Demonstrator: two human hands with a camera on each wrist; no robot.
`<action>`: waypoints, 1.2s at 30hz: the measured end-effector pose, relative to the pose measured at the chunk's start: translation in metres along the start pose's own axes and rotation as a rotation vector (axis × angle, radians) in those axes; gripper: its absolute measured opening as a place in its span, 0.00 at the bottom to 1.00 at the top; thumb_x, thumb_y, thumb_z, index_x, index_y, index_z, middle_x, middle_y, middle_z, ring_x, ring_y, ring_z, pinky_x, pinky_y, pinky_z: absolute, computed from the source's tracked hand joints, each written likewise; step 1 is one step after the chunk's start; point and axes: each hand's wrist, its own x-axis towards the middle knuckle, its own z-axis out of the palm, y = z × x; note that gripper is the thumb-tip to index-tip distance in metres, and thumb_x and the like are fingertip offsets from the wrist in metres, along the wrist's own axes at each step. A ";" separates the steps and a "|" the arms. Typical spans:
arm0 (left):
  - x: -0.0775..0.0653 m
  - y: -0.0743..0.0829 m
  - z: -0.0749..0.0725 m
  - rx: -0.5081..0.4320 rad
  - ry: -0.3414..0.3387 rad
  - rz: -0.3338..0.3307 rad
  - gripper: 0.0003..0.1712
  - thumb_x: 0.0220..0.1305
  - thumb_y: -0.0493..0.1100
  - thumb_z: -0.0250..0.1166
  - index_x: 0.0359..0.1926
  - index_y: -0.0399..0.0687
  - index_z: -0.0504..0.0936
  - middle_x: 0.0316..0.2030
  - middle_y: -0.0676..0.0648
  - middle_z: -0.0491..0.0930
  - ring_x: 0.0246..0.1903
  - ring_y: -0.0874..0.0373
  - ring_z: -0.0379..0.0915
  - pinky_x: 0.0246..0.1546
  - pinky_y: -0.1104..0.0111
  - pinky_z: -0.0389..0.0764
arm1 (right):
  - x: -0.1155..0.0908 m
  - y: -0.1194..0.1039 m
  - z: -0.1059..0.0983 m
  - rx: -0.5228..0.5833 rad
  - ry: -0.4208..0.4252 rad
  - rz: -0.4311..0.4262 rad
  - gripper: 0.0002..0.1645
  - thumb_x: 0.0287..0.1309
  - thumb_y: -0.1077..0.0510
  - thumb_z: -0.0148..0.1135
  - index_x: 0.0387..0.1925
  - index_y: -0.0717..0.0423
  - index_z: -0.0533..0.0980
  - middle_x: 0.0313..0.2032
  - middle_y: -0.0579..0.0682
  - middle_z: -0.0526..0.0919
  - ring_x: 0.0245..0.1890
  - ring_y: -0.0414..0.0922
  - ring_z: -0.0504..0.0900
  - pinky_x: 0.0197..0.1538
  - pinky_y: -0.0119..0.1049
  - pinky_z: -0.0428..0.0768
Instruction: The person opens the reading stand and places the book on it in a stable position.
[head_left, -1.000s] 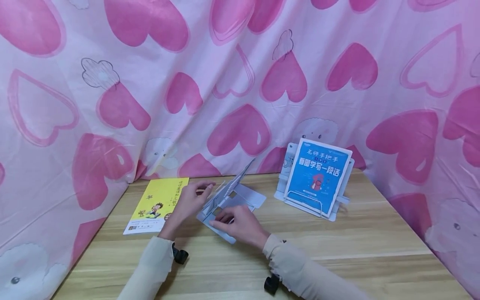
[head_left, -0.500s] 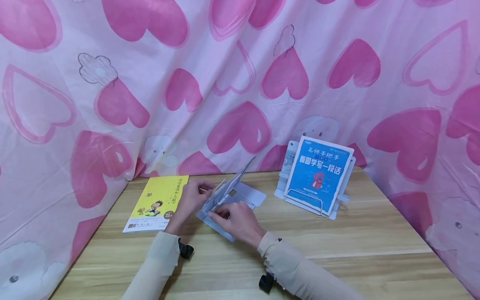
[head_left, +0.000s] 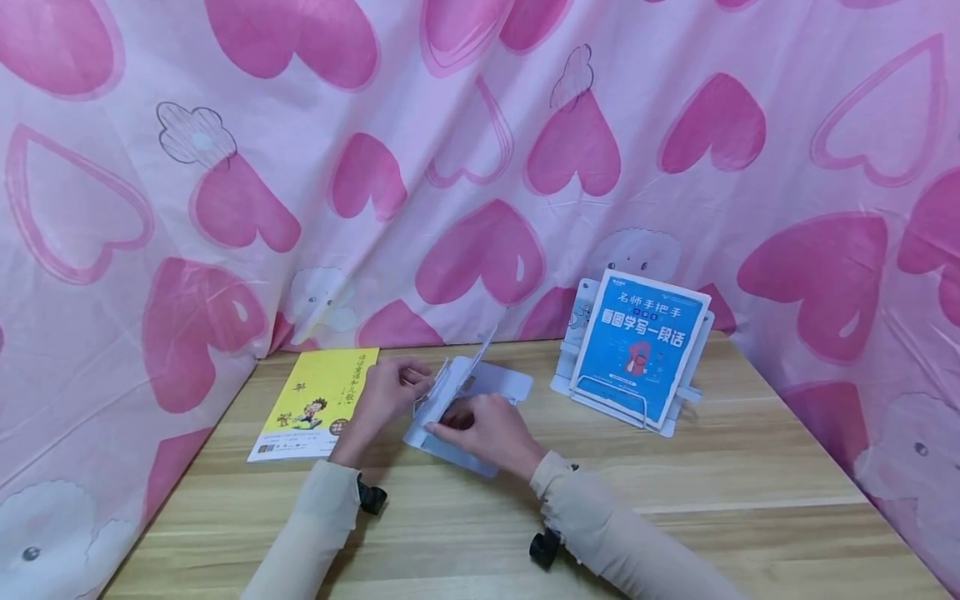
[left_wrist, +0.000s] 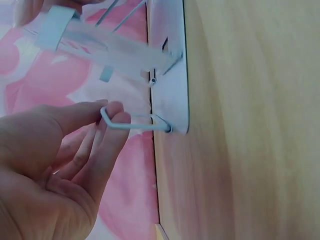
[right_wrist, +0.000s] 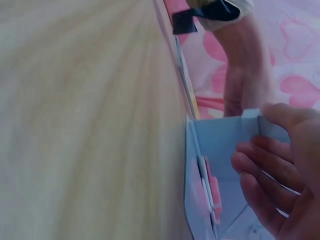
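A pale blue folding book stand (head_left: 512, 382) stands mid-table, its panel tilted up from a flat base. My left hand (head_left: 381, 407) pinches the white wire bracket (left_wrist: 137, 126) at the stand's left side, thumb against fingertips. On the other side, my right hand (head_left: 495, 435) holds the tilted panel (right_wrist: 217, 132). Its thumb lies by a small folded tab (right_wrist: 250, 114) on the panel's edge, and its fingers are curled behind. The panel's far face is partly hidden by the hands.
Left of the hands, a yellow children's book (head_left: 311, 396) lies flat. To the right a second stand (head_left: 573, 333) holds a blue book (head_left: 637, 342) behind its wire. A pink heart-patterned cloth (head_left: 480, 167) hangs along the wooden table's (head_left: 675, 517) back and sides.
The stand has turned slightly, its base shifting rightward. A gap now shows between wire bracket and panel. My right hand has moved a little right; the left stays nearly in place.
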 end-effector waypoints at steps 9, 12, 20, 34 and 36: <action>-0.001 -0.003 -0.006 -0.129 -0.156 -0.039 0.30 0.70 0.37 0.74 0.71 0.49 0.81 0.36 0.41 0.93 0.31 0.55 0.92 0.31 0.62 0.92 | -0.008 0.017 -0.031 0.066 -0.106 0.112 0.20 0.63 0.36 0.78 0.46 0.43 0.90 0.34 0.34 0.91 0.32 0.33 0.86 0.37 0.30 0.87; -0.001 -0.002 -0.007 -0.160 -0.217 -0.042 0.33 0.70 0.36 0.73 0.75 0.44 0.77 0.35 0.40 0.93 0.31 0.54 0.92 0.35 0.61 0.93 | -0.012 0.026 -0.039 0.088 -0.117 0.162 0.23 0.62 0.34 0.77 0.50 0.42 0.88 0.38 0.36 0.91 0.35 0.36 0.86 0.39 0.31 0.87; -0.001 -0.003 -0.007 -0.148 -0.241 -0.051 0.36 0.70 0.44 0.75 0.73 0.37 0.76 0.49 0.36 0.90 0.39 0.48 0.91 0.39 0.61 0.93 | -0.015 0.048 -0.055 0.163 -0.042 0.200 0.17 0.67 0.44 0.77 0.53 0.42 0.89 0.46 0.39 0.93 0.39 0.40 0.89 0.44 0.36 0.89; -0.001 -0.008 -0.005 0.006 -0.157 0.055 0.16 0.74 0.46 0.72 0.57 0.44 0.87 0.54 0.40 0.88 0.52 0.43 0.87 0.48 0.61 0.89 | -0.015 0.066 -0.061 0.210 0.060 0.208 0.10 0.76 0.52 0.67 0.52 0.46 0.88 0.45 0.45 0.93 0.39 0.46 0.90 0.42 0.37 0.90; -0.002 -0.008 -0.007 0.002 -0.157 0.039 0.15 0.75 0.44 0.71 0.57 0.44 0.86 0.55 0.40 0.88 0.55 0.42 0.87 0.51 0.58 0.91 | -0.014 0.070 -0.063 0.206 0.090 0.232 0.09 0.76 0.52 0.66 0.51 0.46 0.87 0.44 0.45 0.92 0.39 0.47 0.90 0.44 0.38 0.90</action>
